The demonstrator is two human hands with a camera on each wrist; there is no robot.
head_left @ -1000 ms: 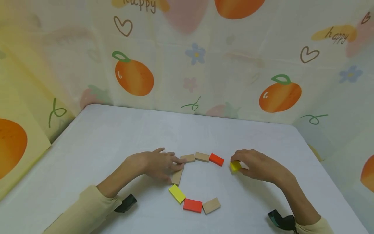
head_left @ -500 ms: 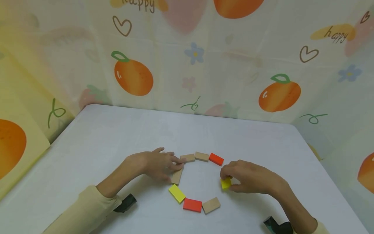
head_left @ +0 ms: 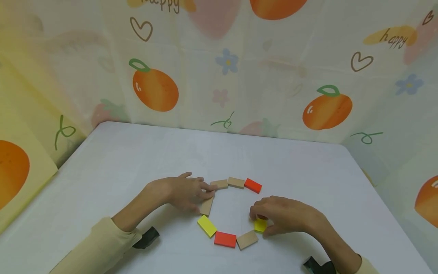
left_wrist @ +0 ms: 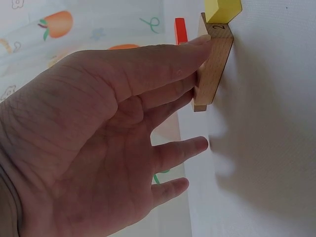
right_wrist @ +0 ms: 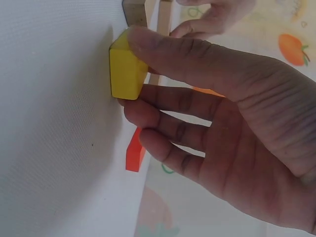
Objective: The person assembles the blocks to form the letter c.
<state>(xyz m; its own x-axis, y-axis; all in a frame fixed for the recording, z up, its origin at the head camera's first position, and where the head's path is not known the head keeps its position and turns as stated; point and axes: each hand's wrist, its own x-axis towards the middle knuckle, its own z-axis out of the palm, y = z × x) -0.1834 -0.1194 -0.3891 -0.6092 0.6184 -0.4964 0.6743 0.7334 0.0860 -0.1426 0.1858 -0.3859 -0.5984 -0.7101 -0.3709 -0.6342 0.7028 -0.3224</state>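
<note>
A small yellow wooden block was pinched between the thumb and fingers of the right hand, standing on the white table just beside the far end of a flat natural-wood tile at the near right of a ring of tiles. In the right wrist view the same block was seen pressed against the tabletop, thumb on one side and fingers curled under the other. A second before, this block had been held further back and to the right, near the red flat tile; half a second before, it had been midway; it had thus been carried down into the open gap on the ring's right side, and the ring was judged nearly closed, though a gap remained between the block and the red tile. The left hand had not shifted: its fingers were laid straight against a natural-wood tile on the ring's left side, touching rather than gripping it, as the left wrist view confirmed. A yellow flat tile and a second red tile lay undisturbed at the near side
</note>
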